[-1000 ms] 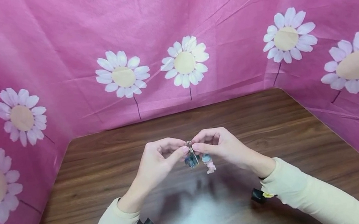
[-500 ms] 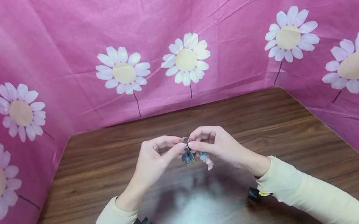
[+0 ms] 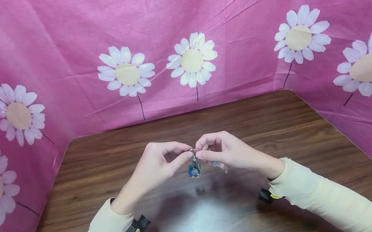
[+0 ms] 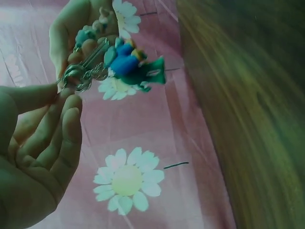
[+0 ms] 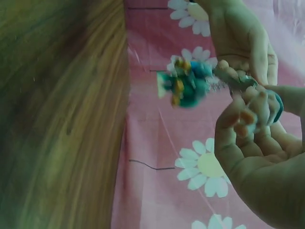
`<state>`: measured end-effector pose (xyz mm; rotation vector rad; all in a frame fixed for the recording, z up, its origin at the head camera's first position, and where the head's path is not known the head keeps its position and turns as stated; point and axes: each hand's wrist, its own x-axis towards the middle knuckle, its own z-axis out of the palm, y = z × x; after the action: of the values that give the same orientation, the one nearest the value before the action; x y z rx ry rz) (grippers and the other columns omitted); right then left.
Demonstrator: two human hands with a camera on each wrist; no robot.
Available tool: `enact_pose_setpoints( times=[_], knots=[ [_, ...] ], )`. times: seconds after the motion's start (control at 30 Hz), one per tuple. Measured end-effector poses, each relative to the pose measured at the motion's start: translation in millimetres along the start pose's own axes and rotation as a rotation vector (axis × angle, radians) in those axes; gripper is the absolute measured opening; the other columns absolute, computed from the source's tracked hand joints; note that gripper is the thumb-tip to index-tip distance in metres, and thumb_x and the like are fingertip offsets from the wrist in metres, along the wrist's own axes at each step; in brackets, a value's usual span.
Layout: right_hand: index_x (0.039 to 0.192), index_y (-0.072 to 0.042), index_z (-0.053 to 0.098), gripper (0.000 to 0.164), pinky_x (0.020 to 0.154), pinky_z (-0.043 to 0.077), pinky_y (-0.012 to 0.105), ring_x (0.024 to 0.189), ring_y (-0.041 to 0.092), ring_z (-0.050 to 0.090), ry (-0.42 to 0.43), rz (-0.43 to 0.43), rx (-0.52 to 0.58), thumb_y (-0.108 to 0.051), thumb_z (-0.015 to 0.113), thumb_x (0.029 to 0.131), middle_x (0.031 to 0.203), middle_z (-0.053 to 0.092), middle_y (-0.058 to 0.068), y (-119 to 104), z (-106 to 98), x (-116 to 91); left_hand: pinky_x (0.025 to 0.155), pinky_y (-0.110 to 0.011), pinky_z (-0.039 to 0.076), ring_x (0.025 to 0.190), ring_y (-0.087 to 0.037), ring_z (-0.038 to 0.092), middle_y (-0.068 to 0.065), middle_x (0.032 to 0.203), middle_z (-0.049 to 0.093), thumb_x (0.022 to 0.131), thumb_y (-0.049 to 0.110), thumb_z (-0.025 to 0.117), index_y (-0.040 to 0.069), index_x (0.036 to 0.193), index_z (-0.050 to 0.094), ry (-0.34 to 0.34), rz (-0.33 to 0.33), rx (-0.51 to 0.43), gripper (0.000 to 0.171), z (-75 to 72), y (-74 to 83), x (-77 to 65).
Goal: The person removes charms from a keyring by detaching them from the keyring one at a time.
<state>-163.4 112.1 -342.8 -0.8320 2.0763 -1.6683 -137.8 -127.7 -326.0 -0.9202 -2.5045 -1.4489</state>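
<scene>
- We see the left hand (image 3: 158,163) pinching the metal rings (image 4: 76,76) between thumb and fingertips.
- We note the right hand (image 3: 232,151) pinching at the same rings, its fingertips just beside the left's.
- Blue-and-green charm (image 3: 194,170) — dangles below the rings, between both hands, above the desk (image 3: 272,119).
- Pale pink-and-teal charm (image 5: 261,109) — we find it beside the right hand's fingers, partly hidden in the head view.
- Behind the desk we record pink cloth (image 3: 228,7) with printed daisies (image 3: 191,60).
</scene>
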Motion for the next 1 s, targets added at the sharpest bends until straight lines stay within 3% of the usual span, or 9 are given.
enact_pose_setpoints(
  times=[0.1, 0.2, 0.3, 0.43, 0.5, 0.7, 1.0],
  knots=[
    [0.101, -0.010, 0.067, 0.010, 0.037, 0.050, 0.042, 0.046, 0.013, 0.046, -0.027, 0.012, -0.042, -0.020, 0.070, 0.098, 0.077, 0.059, 0.014, -3, -1, 0, 0.055, -0.027, 0.053, 0.062, -0.005, 0.062, 0.019, 0.081, 0.073, 0.091, 0.019, 0.078, 0.020, 0.098, 0.081, -0.030, 0.025, 0.055, 0.008, -4.1, 2.8, 0.7],
    [0.101, -0.010, 0.069, 0.010, 0.041, 0.054, 0.046, 0.046, 0.017, 0.051, -0.045, 0.009, -0.039, -0.018, 0.071, 0.097, 0.078, 0.063, 0.011, -4, -3, 1, 0.052, -0.026, 0.052, 0.061, -0.004, 0.060, 0.017, 0.081, 0.073, 0.091, 0.018, 0.078, 0.021, 0.098, 0.081, -0.060, 0.007, 0.050, 0.008, -6.5, 4.7, 1.0],
    [0.101, -0.011, 0.072, 0.007, 0.054, 0.058, 0.040, 0.056, 0.022, 0.062, -0.033, -0.042, -0.088, -0.015, 0.073, 0.095, 0.081, 0.069, 0.010, -2, -5, 3, 0.051, -0.025, 0.050, 0.062, -0.007, 0.061, 0.012, 0.083, 0.075, 0.092, 0.019, 0.078, 0.020, 0.099, 0.081, -0.092, -0.021, 0.006, 0.008, -6.4, 4.2, 1.2],
    [0.098, -0.012, 0.075, 0.005, 0.070, 0.057, 0.031, 0.075, 0.024, 0.068, 0.002, -0.112, -0.151, -0.012, 0.076, 0.093, 0.084, 0.073, 0.010, -1, -8, 5, 0.058, -0.027, 0.057, 0.070, -0.018, 0.071, 0.006, 0.086, 0.076, 0.093, 0.017, 0.076, 0.015, 0.099, 0.081, -0.111, -0.066, -0.089, 0.007, -4.7, 1.9, 0.5],
    [0.098, -0.012, 0.075, 0.005, 0.072, 0.058, 0.032, 0.077, 0.024, 0.069, 0.007, -0.120, -0.143, -0.012, 0.076, 0.093, 0.084, 0.073, 0.010, -1, -8, 5, 0.064, -0.031, 0.060, 0.076, -0.026, 0.073, 0.002, 0.087, 0.077, 0.093, 0.015, 0.076, 0.013, 0.099, 0.080, -0.112, -0.090, -0.137, 0.008, -3.8, 0.9, 0.0],
    [0.097, -0.011, 0.076, 0.004, 0.072, 0.057, 0.033, 0.077, 0.020, 0.069, 0.027, -0.121, -0.114, -0.010, 0.075, 0.093, 0.084, 0.074, 0.007, -3, -8, 5, 0.068, -0.038, 0.062, 0.080, -0.035, 0.073, -0.008, 0.088, 0.077, 0.093, 0.015, 0.076, 0.010, 0.100, 0.079, -0.098, -0.130, -0.235, 0.009, -0.3, -0.7, 0.0],
    [0.097, -0.007, 0.075, 0.004, 0.064, 0.056, 0.030, 0.072, 0.017, 0.068, 0.043, -0.147, -0.069, -0.006, 0.073, 0.093, 0.085, 0.075, 0.006, 0, -8, 5, 0.066, -0.040, 0.062, 0.075, -0.026, 0.073, -0.013, 0.087, 0.076, 0.093, 0.012, 0.076, 0.006, 0.099, 0.078, -0.051, -0.122, -0.274, 0.009, 3.3, -1.8, 0.2]
  ],
)
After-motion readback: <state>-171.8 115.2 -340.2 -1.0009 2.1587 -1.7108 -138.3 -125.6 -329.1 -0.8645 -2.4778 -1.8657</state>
